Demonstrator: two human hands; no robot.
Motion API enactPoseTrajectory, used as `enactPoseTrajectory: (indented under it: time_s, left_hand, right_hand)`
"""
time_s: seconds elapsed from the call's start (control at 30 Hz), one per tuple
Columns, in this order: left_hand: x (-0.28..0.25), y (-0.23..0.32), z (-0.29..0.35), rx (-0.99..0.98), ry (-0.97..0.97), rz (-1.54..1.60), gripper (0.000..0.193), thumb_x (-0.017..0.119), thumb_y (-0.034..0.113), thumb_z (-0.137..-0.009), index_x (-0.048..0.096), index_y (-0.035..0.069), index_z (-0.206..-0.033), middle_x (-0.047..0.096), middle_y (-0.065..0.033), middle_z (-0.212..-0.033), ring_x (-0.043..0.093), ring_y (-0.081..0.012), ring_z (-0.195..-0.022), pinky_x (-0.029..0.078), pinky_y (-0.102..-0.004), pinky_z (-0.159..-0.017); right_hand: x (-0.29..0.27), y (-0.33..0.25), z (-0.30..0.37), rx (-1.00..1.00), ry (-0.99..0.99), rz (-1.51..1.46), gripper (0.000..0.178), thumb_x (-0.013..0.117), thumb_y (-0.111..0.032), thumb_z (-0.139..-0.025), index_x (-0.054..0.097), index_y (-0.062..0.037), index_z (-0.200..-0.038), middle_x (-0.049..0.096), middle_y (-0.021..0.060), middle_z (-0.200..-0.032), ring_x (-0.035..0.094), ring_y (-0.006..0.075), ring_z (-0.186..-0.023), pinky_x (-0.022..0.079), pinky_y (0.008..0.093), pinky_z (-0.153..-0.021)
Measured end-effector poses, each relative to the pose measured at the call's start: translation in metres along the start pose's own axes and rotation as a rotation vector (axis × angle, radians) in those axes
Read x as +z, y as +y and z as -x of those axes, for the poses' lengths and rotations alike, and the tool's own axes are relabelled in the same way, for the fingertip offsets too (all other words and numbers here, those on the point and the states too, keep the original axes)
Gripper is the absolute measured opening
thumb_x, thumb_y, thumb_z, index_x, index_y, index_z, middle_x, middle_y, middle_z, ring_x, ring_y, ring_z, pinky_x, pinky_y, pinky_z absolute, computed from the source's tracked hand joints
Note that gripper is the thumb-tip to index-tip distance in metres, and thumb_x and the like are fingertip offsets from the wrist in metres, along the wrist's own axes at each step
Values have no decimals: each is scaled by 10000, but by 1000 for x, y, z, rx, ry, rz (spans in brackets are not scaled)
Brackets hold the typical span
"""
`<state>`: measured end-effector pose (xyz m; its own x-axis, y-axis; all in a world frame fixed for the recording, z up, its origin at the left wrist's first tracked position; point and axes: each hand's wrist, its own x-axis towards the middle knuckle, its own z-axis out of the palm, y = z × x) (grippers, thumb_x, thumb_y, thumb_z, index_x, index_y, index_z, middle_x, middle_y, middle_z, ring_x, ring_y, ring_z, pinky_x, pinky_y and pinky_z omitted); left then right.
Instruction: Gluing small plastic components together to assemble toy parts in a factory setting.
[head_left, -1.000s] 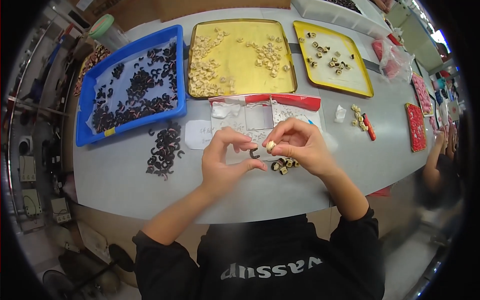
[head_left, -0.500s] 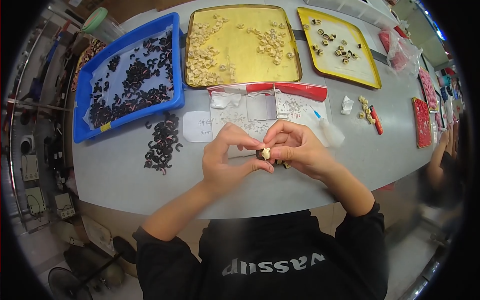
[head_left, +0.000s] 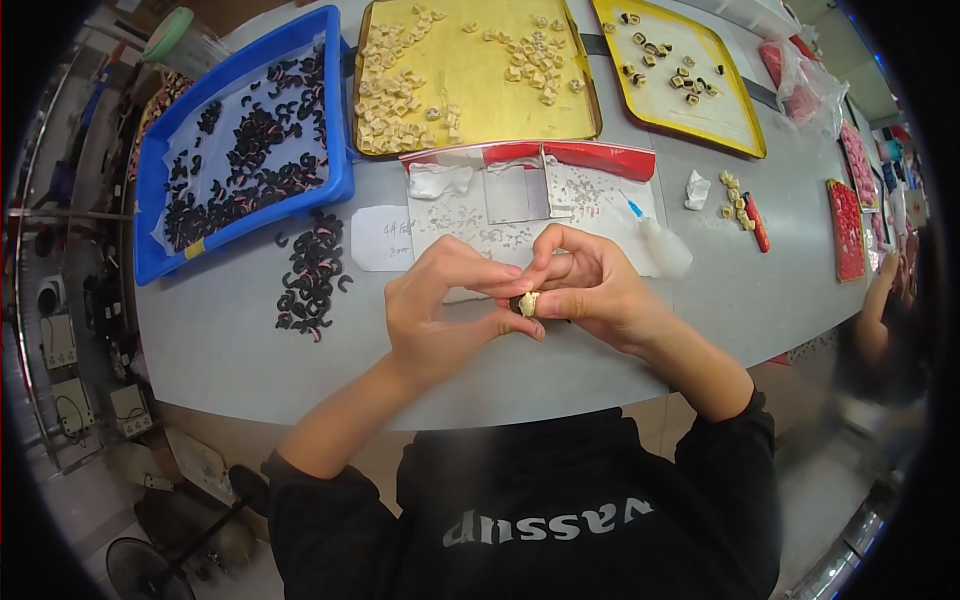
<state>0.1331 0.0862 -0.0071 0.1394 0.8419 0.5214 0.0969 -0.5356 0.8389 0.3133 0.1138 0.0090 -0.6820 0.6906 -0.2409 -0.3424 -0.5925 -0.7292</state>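
Note:
Just above the near part of the table, my two hands meet fingertip to fingertip. Between them is a small cream-coloured piece (head_left: 530,303) with a dark curved piece (head_left: 516,304) against its left side. My left hand (head_left: 435,305) pinches the dark side between thumb and fingers. My right hand (head_left: 605,300) grips the cream side, with its index finger bent over the top. Whether the two pieces are joined cannot be made out. Loose black curved pieces (head_left: 315,278) lie in a heap left of my left hand.
A blue tray (head_left: 341,150) holds many black curved pieces. Cream pieces fill parts of a yellow tray (head_left: 470,75); assembled-looking ones sit in another yellow tray (head_left: 715,128). Beyond my hands are a white sheet with tiny bits (head_left: 465,225), a blue-tipped bottle (head_left: 660,245) and a red tool (head_left: 757,225).
The view has shifted slightly, so the trays sit higher in the picture. Both hands keep their pinch on the small piece, with only slight finger movement.

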Motion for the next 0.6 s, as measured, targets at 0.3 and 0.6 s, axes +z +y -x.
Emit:
enactPoseTrajectory:
  time_s: [0.3,0.6]
  left_hand:
    - [0,0,0,34,-12,-17,446,817,22,-527,557,40,-888,623,-55,-767,527,-130,-687,413,-227,-613]
    - [3,2,2,32,-9,10,422,823,47,-534,567,51,-869,631,-38,-764,508,-130,-676,398,-231,-610]
  right_hand:
    - [-3,6,0,-36,-32,-66,327,618,78,-736,362,-88,-854,629,163,-911,580,164,-753,466,314,-740]
    - [0,8,1,-53,-55,-111,375,614,100,-722,327,-104,-849,617,138,-839,582,222,-722,475,347,-658]
